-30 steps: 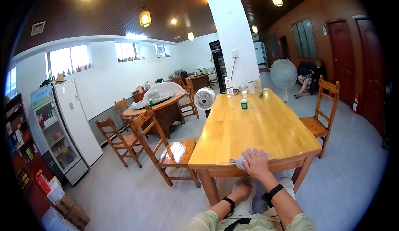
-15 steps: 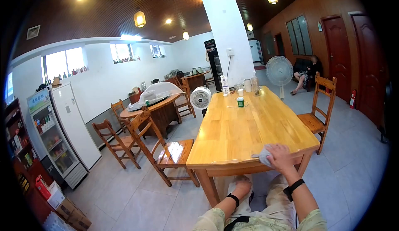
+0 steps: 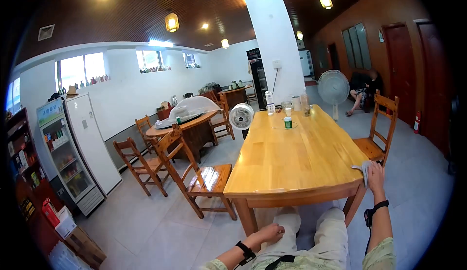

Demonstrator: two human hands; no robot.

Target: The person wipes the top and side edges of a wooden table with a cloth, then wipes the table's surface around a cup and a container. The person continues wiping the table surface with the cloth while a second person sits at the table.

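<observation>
My right hand (image 3: 375, 176) is closed on a grey cloth (image 3: 364, 168) at the near right corner of the wooden table (image 3: 287, 160). Part of the cloth lies over the table's edge and the rest is hidden by my fingers. Loosely curled, my left hand (image 3: 270, 232) hovers at or on my thigh below the near edge, with nothing visible in it. Toward the far end of the table stand a green and white tub (image 3: 288, 122), a white carton (image 3: 270, 103) and a clear bottle (image 3: 305, 104).
Wooden chairs flank the table, one at the left (image 3: 209, 178) and one at the right (image 3: 372, 146). Two fans, a white one (image 3: 242, 116) and a taller one (image 3: 333, 87), stand past its far end. A person (image 3: 366, 90) sits at the back right.
My right hand has slid the cloth rightward along the near edge to the corner. My left hand has moved left and down, away from the table's edge. The view has shifted slightly.
</observation>
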